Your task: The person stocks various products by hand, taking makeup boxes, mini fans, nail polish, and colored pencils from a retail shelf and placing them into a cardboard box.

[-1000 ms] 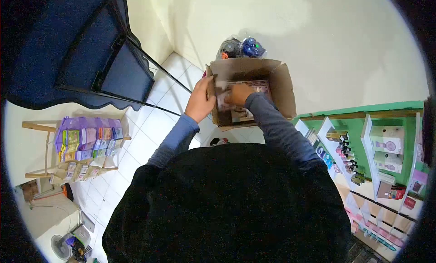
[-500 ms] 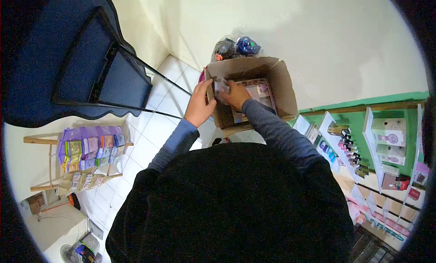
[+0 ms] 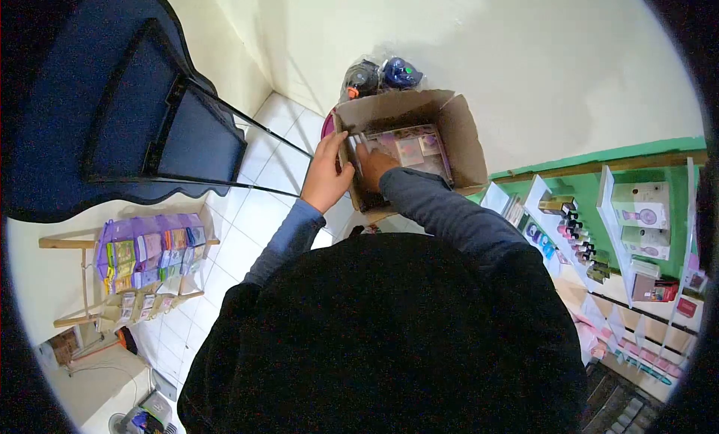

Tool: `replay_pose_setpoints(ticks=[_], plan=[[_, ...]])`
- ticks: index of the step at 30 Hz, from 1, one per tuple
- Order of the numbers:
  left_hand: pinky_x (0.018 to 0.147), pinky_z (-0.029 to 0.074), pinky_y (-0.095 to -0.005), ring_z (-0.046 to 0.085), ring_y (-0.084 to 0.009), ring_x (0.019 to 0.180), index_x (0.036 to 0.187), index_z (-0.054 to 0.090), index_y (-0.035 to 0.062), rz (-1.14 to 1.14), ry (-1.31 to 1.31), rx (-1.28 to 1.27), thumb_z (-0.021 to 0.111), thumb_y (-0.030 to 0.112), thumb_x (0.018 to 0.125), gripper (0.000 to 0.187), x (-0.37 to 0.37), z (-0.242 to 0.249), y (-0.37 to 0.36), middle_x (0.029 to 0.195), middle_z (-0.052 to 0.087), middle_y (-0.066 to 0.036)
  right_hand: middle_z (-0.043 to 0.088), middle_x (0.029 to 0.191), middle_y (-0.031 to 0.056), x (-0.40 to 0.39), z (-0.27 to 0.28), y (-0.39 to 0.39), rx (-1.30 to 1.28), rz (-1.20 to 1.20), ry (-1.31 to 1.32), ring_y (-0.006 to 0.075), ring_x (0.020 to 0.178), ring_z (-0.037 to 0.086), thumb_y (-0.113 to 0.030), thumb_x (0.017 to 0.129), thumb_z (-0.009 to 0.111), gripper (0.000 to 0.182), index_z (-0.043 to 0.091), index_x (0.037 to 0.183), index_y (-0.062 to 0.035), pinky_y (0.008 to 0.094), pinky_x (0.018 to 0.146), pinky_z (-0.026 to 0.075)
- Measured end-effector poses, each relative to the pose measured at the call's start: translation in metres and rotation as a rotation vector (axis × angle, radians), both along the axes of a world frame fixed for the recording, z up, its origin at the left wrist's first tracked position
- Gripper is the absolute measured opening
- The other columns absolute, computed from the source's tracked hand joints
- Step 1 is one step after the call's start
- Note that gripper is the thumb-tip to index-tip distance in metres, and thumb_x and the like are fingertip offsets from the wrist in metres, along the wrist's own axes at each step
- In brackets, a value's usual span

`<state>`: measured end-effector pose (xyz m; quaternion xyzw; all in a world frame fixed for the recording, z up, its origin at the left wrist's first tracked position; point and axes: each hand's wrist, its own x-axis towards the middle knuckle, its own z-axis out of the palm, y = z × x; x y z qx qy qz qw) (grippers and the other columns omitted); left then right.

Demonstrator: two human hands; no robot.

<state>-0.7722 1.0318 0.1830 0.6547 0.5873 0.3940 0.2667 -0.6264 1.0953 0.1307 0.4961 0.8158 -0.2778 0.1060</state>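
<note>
Fingers (image 3: 330, 143) of the left hand (image 3: 322, 181) are laid half spread against the left edge of an open cardboard box (image 3: 460, 138), with the thumb held apart and without being closed around it. Inside the box, the right hand (image 3: 377, 170) is placed near that same edge, its fingertips beside a small pale item (image 3: 357, 140); whether this is gripped cannot be told, as the fingertips are partly hidden. Flat patterned packaging (image 3: 409, 146) is seen in the box, just beyond the right hand. Behind the box, a dark bundle (image 3: 362, 78) and a blue bundle (image 3: 401, 72) are wrapped in clear plastic.
</note>
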Motion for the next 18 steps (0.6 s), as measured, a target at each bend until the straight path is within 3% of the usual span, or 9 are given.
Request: replay_pose_setpoints(ticks=[3, 6, 9, 15, 18], plan=[[0.100, 0.036, -0.0379, 0.041, -0.0407, 0.120, 0.126, 0.044, 0.0030, -0.009, -0.005, -0.002, 0.055, 0.007, 0.073, 0.054, 0.003, 0.004, -0.001, 0.129, 0.040, -0.025, 0.052, 0.101, 0.0278, -0.005, -0.009, 0.007, 0.086, 0.107, -0.017, 0.0440, 0.091, 0.058, -0.016, 0.079, 0.059, 0.045, 0.034, 0.115, -0.0070, 0.0485, 0.077, 0.049], [0.100, 0.036, -0.0380, 0.041, -0.0407, 0.120, 0.126, 0.044, 0.0032, -0.004, -0.022, -0.001, 0.055, 0.007, 0.073, 0.054, 0.004, 0.001, -0.001, 0.129, 0.040, -0.025, 0.048, 0.115, 0.0325, -0.003, -0.015, 0.008, 0.045, 0.053, 0.036, 0.0457, 0.097, 0.058, -0.018, 0.086, 0.047, 0.038, 0.038, 0.122, -0.0113, 0.0487, 0.080, 0.049], [0.099, 0.038, -0.0383, 0.042, -0.0406, 0.120, 0.126, 0.044, 0.0038, 0.002, -0.032, -0.022, 0.055, 0.007, 0.073, 0.054, 0.003, 0.002, -0.001, 0.129, 0.040, -0.025, 0.048, 0.116, 0.0320, -0.003, -0.014, 0.013, 0.069, 0.158, -0.032, 0.0461, 0.100, 0.057, -0.015, 0.088, 0.044, 0.037, 0.036, 0.123, -0.0098, 0.0489, 0.081, 0.049], [0.094, 0.042, -0.0368, 0.044, -0.0384, 0.117, 0.126, 0.044, 0.0048, -0.006, -0.009, 0.003, 0.055, 0.005, 0.073, 0.055, 0.001, -0.001, 0.000, 0.129, 0.040, -0.024, 0.050, 0.115, 0.0323, -0.006, -0.037, 0.032, 0.057, 0.173, 0.032, 0.0469, 0.100, 0.056, -0.017, 0.079, 0.061, 0.055, 0.032, 0.125, -0.0075, 0.0492, 0.082, 0.049], [0.088, 0.044, -0.0346, 0.049, -0.0354, 0.111, 0.126, 0.044, 0.0047, -0.016, -0.046, -0.018, 0.056, 0.004, 0.072, 0.055, 0.001, 0.002, -0.001, 0.128, 0.042, -0.022, 0.057, 0.101, 0.0271, -0.004, -0.012, 0.024, 0.120, 0.148, -0.014, 0.0415, 0.095, 0.058, -0.026, 0.071, 0.068, 0.054, 0.042, 0.112, -0.0035, 0.0475, 0.082, 0.047]])
